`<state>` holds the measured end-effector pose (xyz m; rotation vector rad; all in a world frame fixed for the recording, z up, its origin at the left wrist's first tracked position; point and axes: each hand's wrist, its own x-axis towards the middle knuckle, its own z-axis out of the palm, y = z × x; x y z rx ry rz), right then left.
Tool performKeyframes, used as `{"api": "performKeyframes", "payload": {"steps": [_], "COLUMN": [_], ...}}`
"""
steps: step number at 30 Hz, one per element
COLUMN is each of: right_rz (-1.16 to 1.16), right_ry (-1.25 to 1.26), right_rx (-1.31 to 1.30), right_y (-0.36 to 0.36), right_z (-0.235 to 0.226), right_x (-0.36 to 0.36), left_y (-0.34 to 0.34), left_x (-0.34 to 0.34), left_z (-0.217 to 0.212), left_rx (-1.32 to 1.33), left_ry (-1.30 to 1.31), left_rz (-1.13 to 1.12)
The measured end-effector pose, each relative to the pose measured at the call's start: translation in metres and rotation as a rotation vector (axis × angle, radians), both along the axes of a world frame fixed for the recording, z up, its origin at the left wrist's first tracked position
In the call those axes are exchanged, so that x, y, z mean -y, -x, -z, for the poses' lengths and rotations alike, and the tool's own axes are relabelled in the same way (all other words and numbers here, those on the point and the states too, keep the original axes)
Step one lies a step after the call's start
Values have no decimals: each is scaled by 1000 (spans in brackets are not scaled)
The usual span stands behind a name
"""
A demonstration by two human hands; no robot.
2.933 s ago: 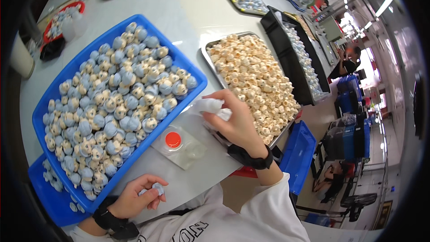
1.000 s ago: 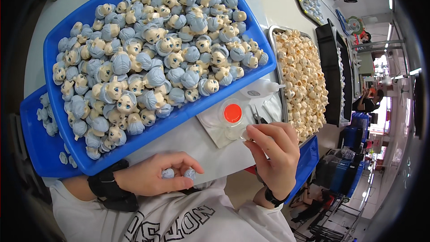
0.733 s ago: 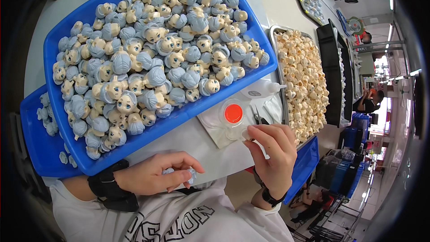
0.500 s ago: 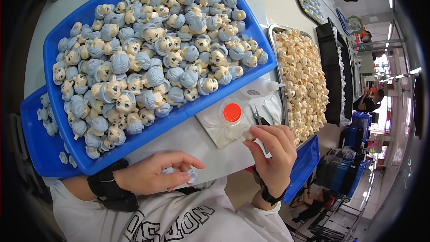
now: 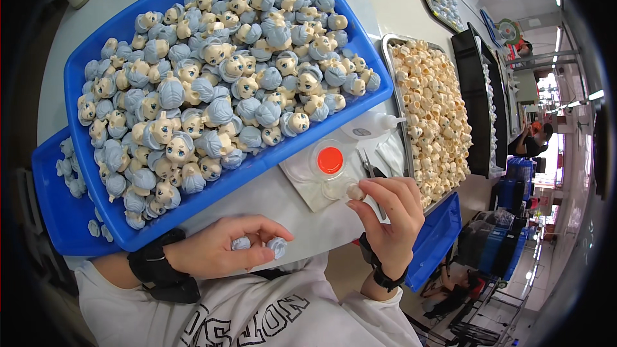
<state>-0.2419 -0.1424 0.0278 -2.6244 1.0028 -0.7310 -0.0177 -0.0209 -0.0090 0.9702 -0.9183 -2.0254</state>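
Right hand [image 5: 392, 209] has released the squeeze bottle [image 5: 369, 126] at its twelve o'clock, pinching a cream piece [image 5: 354, 192]. Left hand [image 5: 222, 247] holds blue hairpieces [image 5: 277, 247].

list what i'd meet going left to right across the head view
leftmost blue plastic tray, left hand holding small light-blue pieces, round red disc, right hand pinching a small pale piece, long black plastic bin

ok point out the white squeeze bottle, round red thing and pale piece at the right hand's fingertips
White squeeze bottle [image 5: 368, 126]: head view, middle of its body.
Round red thing [image 5: 330, 160]: head view, middle of its red face.
Pale piece [image 5: 354, 192]: head view, part left uncovered by the right hand [image 5: 396, 226].
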Motion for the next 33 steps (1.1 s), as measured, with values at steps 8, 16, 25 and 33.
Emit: {"api": "performKeyframes", "payload": {"steps": [8, 16, 25, 33], "right_rz": [43, 75, -237, -278], "right_ry": [-7, -50, -380, -441], "right_rx": [12, 47, 526, 362], "right_y": [2, 4, -21, -35], "right_z": [0, 4, 8, 15], "right_x": [-2, -2, -39, -47], "left_y": [0, 1, 6, 4], "left_x": [-1, -3, -10, -9], "left_z": [4, 5, 6, 9], "left_rx": [29, 110, 62, 54], "left_ry": [97, 116, 138, 183], "left_rz": [-9, -168, -384, -338]}}
